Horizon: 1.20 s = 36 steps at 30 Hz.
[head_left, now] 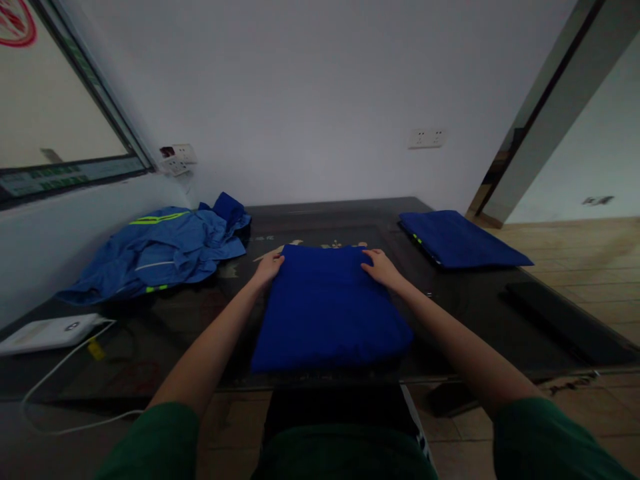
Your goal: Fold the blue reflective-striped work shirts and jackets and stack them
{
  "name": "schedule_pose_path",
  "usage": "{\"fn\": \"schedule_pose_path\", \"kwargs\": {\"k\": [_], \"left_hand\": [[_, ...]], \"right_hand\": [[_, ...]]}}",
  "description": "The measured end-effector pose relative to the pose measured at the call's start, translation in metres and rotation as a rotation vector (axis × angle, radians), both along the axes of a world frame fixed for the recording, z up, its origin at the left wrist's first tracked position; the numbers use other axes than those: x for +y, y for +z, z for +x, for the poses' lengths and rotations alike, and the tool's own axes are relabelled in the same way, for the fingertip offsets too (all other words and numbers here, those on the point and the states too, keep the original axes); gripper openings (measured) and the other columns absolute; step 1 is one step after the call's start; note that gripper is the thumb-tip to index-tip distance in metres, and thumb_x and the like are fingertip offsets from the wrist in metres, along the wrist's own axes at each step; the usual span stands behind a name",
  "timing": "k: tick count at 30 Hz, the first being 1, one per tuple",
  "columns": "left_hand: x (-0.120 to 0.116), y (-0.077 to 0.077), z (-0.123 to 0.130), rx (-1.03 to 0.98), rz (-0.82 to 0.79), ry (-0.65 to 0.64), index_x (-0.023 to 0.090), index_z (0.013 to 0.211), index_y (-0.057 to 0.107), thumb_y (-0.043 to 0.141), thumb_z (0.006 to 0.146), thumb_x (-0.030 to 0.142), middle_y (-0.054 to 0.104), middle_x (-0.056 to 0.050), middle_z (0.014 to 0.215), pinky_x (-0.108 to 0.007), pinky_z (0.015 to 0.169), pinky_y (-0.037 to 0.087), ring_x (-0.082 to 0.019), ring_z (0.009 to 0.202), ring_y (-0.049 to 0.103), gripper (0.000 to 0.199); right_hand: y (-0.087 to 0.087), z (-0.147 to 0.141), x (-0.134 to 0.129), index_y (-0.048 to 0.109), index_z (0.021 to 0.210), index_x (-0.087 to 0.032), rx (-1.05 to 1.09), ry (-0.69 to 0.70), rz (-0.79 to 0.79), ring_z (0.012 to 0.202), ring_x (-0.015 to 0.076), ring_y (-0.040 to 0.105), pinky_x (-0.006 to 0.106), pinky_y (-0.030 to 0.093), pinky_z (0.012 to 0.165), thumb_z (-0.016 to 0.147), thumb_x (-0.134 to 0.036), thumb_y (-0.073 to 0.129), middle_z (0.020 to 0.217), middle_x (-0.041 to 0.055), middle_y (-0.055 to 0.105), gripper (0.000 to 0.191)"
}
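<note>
Now | both touching blue cloth [333, 307] | left fingers [277, 257]: curled, grip unclear | right fingers [373, 254]: parted

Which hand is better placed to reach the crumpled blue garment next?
The left hand, probably: it touches the far left corner of the folded blue cloth, nearer the crumpled blue garment. The right hand is at the far right corner, farther away.

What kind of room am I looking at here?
Probably a plain indoor workroom or home corner: a dark table against a white wall, with wall sockets and folded blue clothing.
</note>
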<state>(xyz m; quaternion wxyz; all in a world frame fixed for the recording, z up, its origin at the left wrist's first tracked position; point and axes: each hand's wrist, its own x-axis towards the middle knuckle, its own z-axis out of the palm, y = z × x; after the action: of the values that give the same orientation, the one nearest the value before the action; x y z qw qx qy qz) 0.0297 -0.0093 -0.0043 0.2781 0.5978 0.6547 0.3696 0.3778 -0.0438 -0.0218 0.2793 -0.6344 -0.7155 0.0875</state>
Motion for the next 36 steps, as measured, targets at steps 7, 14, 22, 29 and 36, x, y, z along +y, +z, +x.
{"fn": "schedule_pose_path", "kwargs": {"k": [7, 14, 22, 29, 36], "left_hand": [[-0.002, -0.016, -0.002, -0.073, 0.149, 0.116, 0.015, 0.127, 0.050, 0.065, 0.082, 0.021, 0.068, -0.005, 0.084, -0.024, 0.062, 0.048, -0.015, 0.066, 0.064, 0.048], [0.002, -0.029, -0.011, -0.101, 0.155, 0.158, 0.014, 0.114, 0.056, 0.066, 0.079, 0.024, 0.056, 0.003, 0.065, -0.022, 0.056, 0.043, -0.013, 0.056, 0.057, 0.038], [-0.005, -0.022, -0.003, 0.306, 0.172, 0.097, 0.021, 0.118, 0.056, 0.056, 0.088, 0.025, 0.066, -0.007, 0.086, -0.030, 0.073, 0.045, -0.021, 0.081, 0.064, 0.031], [-0.006, 0.004, 0.001, 0.288, 0.511, 0.067, 0.022, 0.121, 0.055, 0.049, 0.092, 0.026, 0.058, -0.001, 0.075, -0.025, 0.068, 0.043, -0.017, 0.070, 0.060, 0.029], [0.004, -0.010, -0.001, 0.328, 0.298, 0.102, 0.021, 0.121, 0.054, 0.049, 0.092, 0.027, 0.063, -0.005, 0.086, -0.029, 0.074, 0.046, -0.020, 0.080, 0.063, 0.030]], "right_hand": [[-0.019, -0.018, 0.004, 0.066, 0.120, -0.014, -0.150, 0.035, 0.083, 0.124, 0.0281, 0.046, 0.044, 0.037, 0.105, 0.082, 0.001, 0.044, 0.138, 0.0173, 0.049, 0.047], [-0.019, -0.010, 0.007, 0.069, 0.116, -0.012, -0.248, 0.120, 0.315, 0.126, 0.0261, 0.043, 0.044, 0.038, 0.105, 0.079, 0.006, 0.036, 0.135, 0.0158, 0.053, 0.052], [-0.017, -0.009, 0.022, 0.072, 0.108, -0.009, -0.294, 0.132, 0.326, 0.118, 0.0273, 0.048, 0.044, 0.042, 0.099, 0.079, 0.006, 0.038, 0.126, 0.0190, 0.059, 0.047], [0.003, -0.007, 0.025, 0.071, 0.112, -0.014, -0.291, 0.115, 0.404, 0.119, 0.0275, 0.045, 0.046, 0.039, 0.102, 0.084, 0.000, 0.037, 0.134, 0.0144, 0.055, 0.046], [0.003, -0.015, 0.027, 0.068, 0.117, -0.010, -0.315, 0.070, 0.280, 0.124, 0.0278, 0.042, 0.044, 0.037, 0.104, 0.088, -0.001, 0.034, 0.138, 0.0163, 0.051, 0.046]]}}
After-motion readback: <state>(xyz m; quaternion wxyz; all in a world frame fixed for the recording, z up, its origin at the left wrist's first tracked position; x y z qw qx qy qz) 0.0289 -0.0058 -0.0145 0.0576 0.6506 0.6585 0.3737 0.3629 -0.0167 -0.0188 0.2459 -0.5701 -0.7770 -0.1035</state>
